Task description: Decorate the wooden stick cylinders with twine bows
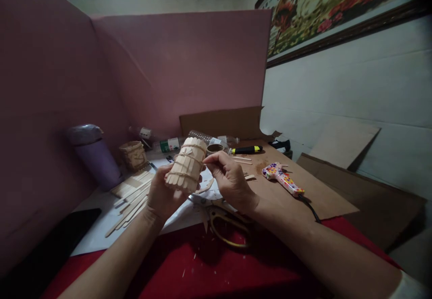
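Note:
My left hand grips a small cylinder made of wooden craft sticks bound with twine, holding it tilted above the table. My right hand is beside it on the right, its fingertips pinched together at the cylinder's side, apparently on the twine. Under my hands lie yellow-handled scissors on a white sheet, with loose craft sticks spread to the left.
A patterned glue gun lies on brown cardboard at right. A purple flask, a small woven basket, a tape roll and a yellow-black cutter stand behind. A pink board walls the back and left. A dark phone lies left.

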### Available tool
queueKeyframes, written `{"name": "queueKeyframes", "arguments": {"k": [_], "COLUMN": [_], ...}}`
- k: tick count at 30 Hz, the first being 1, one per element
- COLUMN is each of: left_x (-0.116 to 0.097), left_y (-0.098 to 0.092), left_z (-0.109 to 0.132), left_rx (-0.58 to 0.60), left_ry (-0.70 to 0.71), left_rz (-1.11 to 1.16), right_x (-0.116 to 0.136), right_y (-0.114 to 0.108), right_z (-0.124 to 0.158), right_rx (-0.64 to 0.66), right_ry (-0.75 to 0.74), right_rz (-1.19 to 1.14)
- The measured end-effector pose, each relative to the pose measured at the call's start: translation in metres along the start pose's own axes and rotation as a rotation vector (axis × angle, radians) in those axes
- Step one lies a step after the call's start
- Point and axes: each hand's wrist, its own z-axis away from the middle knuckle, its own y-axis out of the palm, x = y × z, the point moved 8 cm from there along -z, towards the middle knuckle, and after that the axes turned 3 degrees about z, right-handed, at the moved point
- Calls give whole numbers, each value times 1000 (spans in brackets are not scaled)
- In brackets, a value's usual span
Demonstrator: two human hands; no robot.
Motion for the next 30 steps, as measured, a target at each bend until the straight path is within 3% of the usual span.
{"name": "queueKeyframes", "arguments": {"k": [5, 10, 14, 17, 23, 30], "left_x": [-1, -7, -12, -16, -27, -33], "left_y": [-3, -13, -1, 0, -24, -49], "left_z": [0, 1, 2, 2, -6, -15], "left_rx": [-8, -146, -74, -123, -284, -327], "left_ry": [23, 133, 258, 333, 440, 516], "left_rz": [-47, -150, -307, -388, -409, -569], "right_x": [-5, -3, -10, -16, -25, -48], "right_y": [-1, -3, -6, -7, -4, 2], "right_z": [0, 0, 1, 0, -2, 0], "right_rx": [-7, -21, -60, -70, -26, 128], "right_ry": [43, 39, 71, 103, 121, 257], "right_rz": [19, 80, 99, 133, 272, 447]}}
